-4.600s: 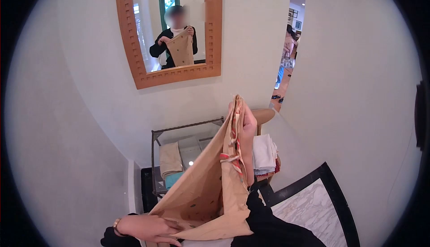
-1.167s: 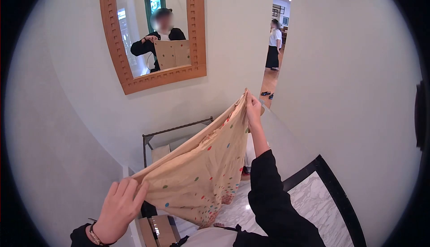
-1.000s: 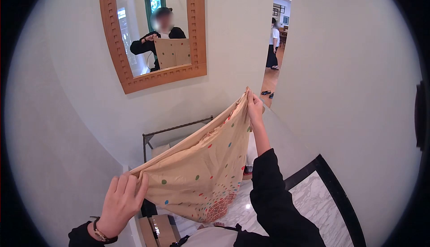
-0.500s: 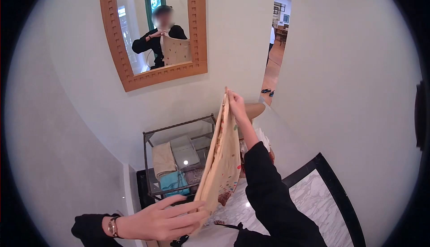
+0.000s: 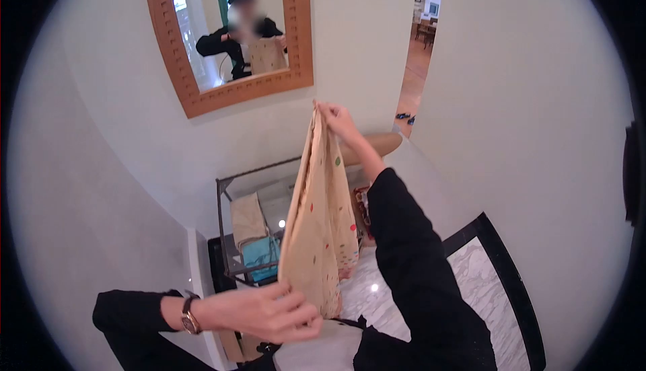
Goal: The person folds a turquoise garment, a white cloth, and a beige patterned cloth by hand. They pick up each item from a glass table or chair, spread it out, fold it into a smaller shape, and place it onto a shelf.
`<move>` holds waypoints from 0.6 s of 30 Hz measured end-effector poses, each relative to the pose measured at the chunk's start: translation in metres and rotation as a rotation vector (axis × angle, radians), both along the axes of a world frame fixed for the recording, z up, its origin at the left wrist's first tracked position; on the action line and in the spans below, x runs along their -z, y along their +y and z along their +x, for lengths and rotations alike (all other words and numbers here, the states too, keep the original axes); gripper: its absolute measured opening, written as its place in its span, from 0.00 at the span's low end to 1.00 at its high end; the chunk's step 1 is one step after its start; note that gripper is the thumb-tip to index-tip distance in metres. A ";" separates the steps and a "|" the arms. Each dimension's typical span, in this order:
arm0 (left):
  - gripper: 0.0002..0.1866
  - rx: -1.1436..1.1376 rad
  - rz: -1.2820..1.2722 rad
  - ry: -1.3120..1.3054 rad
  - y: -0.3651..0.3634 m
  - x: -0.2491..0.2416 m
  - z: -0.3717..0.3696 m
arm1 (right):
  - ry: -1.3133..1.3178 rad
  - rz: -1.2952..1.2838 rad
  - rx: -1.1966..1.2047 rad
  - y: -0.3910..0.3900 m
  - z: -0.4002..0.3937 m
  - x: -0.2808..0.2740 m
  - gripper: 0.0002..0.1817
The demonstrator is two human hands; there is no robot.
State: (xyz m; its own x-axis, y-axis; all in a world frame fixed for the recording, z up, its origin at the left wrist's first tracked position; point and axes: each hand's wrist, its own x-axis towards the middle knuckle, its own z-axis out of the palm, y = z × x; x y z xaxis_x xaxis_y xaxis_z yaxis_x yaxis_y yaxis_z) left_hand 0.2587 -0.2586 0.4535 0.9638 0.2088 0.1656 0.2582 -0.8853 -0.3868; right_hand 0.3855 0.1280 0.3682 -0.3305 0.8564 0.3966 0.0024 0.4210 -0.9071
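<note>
A beige cloth with coloured dots hangs folded over on itself in front of me. My right hand pinches its upper corner, arm stretched out and raised. Low on the left, my left hand has its fingers curled at the cloth's near edge, the thumb and forefinger closed on that edge. A watch circles the left wrist. More dots cluster toward the lower hem.
Behind the cloth stands a metal-framed glass shelf with a folded beige cloth and a turquoise cloth. A wood-framed mirror hangs on the wall. At the right is a black-edged marble floor; a narrow opening shows another room.
My right hand has risen and shifted left with the cloth's upper corner. The left hand's fingers have gone from spread to curled at the edge, and the cloth hangs wider. My view has tilted slightly.
</note>
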 end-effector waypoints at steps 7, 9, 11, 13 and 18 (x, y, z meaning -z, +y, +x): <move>0.07 -0.173 0.139 0.057 0.018 0.000 -0.051 | 0.054 -0.051 -0.031 0.008 0.030 -0.008 0.25; 0.08 -0.201 0.170 0.086 0.024 -0.001 -0.065 | 0.052 -0.034 -0.015 0.007 0.033 -0.014 0.24; 0.08 -0.218 0.200 0.124 0.029 -0.008 -0.076 | 0.016 -0.021 0.025 0.008 0.035 -0.017 0.24; 0.09 -0.212 0.239 0.111 0.028 -0.006 -0.089 | 0.011 -0.032 0.040 -0.001 0.038 -0.025 0.23; 0.11 -0.173 0.313 0.102 0.020 -0.013 -0.106 | 0.059 0.042 0.034 -0.015 0.048 -0.037 0.23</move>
